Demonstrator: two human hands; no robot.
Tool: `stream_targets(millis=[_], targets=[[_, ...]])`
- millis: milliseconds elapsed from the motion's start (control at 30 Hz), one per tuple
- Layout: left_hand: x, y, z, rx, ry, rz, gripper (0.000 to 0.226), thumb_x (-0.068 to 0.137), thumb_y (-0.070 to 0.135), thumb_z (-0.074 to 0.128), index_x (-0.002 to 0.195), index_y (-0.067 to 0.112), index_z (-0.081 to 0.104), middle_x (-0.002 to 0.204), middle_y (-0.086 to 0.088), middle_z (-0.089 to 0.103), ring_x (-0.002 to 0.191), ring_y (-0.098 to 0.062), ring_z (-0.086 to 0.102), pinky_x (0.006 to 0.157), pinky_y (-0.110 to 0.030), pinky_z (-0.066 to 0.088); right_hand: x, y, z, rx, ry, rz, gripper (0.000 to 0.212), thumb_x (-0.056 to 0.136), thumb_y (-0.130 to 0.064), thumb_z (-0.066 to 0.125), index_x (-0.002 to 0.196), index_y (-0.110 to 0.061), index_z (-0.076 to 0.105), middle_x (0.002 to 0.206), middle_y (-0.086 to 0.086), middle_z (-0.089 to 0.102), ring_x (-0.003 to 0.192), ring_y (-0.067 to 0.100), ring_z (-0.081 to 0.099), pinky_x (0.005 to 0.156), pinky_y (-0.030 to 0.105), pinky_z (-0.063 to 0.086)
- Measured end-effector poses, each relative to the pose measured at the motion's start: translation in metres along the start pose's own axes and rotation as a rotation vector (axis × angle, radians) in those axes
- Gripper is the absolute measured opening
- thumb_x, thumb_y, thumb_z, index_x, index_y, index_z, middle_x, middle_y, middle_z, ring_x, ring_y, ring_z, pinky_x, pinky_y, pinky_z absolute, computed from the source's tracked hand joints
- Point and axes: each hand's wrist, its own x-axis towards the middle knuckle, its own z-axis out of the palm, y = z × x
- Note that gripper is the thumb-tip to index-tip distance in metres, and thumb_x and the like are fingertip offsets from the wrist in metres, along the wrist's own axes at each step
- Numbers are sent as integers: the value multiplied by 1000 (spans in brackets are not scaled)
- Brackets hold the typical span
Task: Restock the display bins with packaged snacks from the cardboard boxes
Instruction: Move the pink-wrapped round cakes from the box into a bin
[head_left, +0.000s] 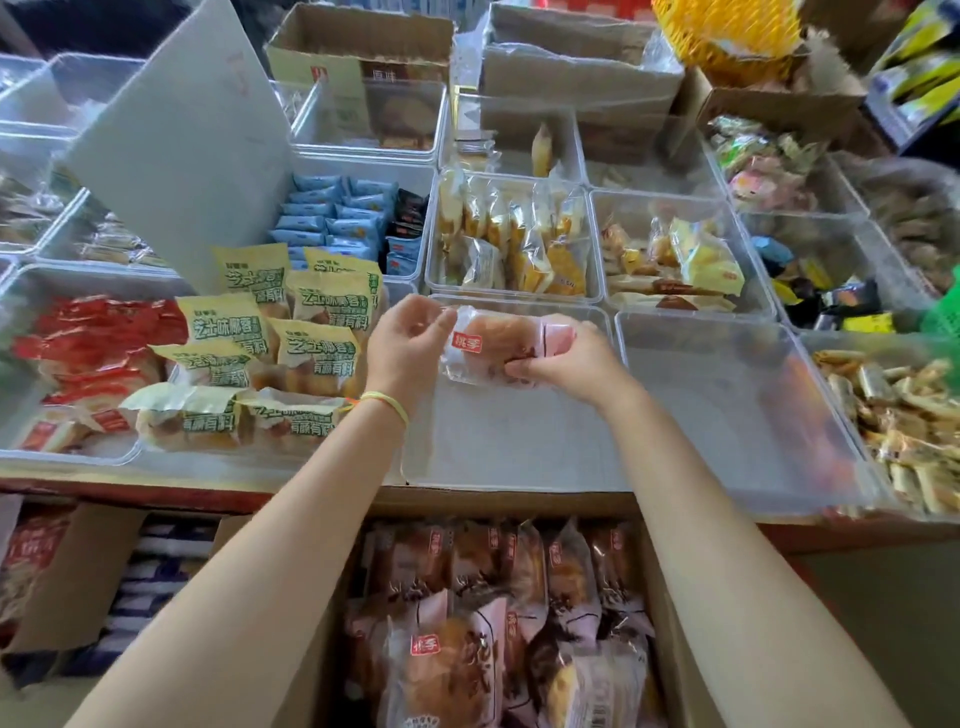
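Both hands hold one bread pack (491, 345) above the empty bin (514, 441): the right hand (563, 358) grips its end, the left hand (408, 345) pinches the other edge. It looks light, soft and crushable in slick film; best held by the sealed ends.

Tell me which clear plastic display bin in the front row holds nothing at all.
The clear plastic bin right of the hands; its neighbours hold snacks or sit under the held packet.
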Motion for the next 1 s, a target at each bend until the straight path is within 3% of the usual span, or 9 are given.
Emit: stream_targets(millis=[67, 167, 333, 433, 600, 700, 767, 900, 1000], targets=[[19, -11, -2, 140, -31, -77, 8, 85, 29, 74, 84, 21, 72, 84, 0, 70, 74, -16, 64, 75, -35, 56, 20, -2, -3, -71, -15, 24, 61, 57, -41, 91, 113, -32, 68, 102, -3, 71, 95, 16, 67, 84, 33, 57], [34, -27, 3, 232, -97, -218, 12, 84, 24, 75, 91, 14, 78, 70, 1, 70, 58, -17, 68, 67, -37, 62, 46, 0, 9, -147, -99, 119, 42, 73, -21, 87, 109, -26, 66, 91, -1, 70, 74, 19, 67, 63, 31, 58], [51, -46, 18, 625, -226, -257, 19, 85, 12, 63, 74, 14, 78, 63, -3, 71, 58, -16, 71, 68, -33, 62, 84, 21, 39, -193, -217, 336, 18, 94, -27, 68, 110, -20, 65, 86, 11, 65, 62, 29, 66, 64, 39, 62], [56, -51, 27, 786, -246, -236, 16, 88, 15, 62, 82, 15, 77, 75, -6, 72, 70, -23, 71, 72, -33, 60, 103, 36, 55, -91, -130, 421, 19, 97, -15, 56, 108, -9, 71, 73, 20, 66, 53, 31, 64, 64, 45, 63], [67, -58, 39, 843, -268, -268, 16, 91, 16, 59, 93, 7, 73, 95, -13, 72, 88, -32, 69, 72, -33, 53, 124, 49, 67, 111, 8, 506, 21, 89, 0, 54, 101, 3, 71, 84, 22, 64, 52, 28, 58, 35, 28, 49], [68, -57, 45, 904, -340, -331, 2, 88, 3, 63, 87, 3, 65, 90, -9, 68, 82, -27, 66, 63, -30, 49, 125, 57, 71, 83, -49, 491, 17, 92, 2, 49, 85, -5, 62, 87, 18, 59, 40, 24, 54, 40, 26, 49], [66, -52, 49, 946, -411, -354, 16, 88, 4, 67, 79, 5, 54, 80, -5, 58, 74, -23, 59, 54, -23, 47, 122, 57, 72, 96, -76, 484, 21, 91, 6, 47, 80, -9, 58, 85, 16, 55, 43, 24, 51, 53, 33, 54], [64, -57, 54, 943, -526, -348, 15, 91, 5, 65, 103, 4, 56, 95, -9, 60, 81, -28, 62, 41, -17, 44, 114, 60, 76, 110, -131, 423, 37, 98, -1, 43, 131, -12, 54, 110, 15, 54, 101, 40, 65, 82, 46, 57], [58, -63, 55, 891, -498, -349, 31, 93, 7, 60, 122, 0, 49, 113, -11, 60, 86, -29, 62, 44, -20, 50, 104, 61, 75, 37, -166, 372, 47, 97, -1, 46, 142, -14, 45, 114, 9, 50, 109, 40, 65, 88, 49, 57]])
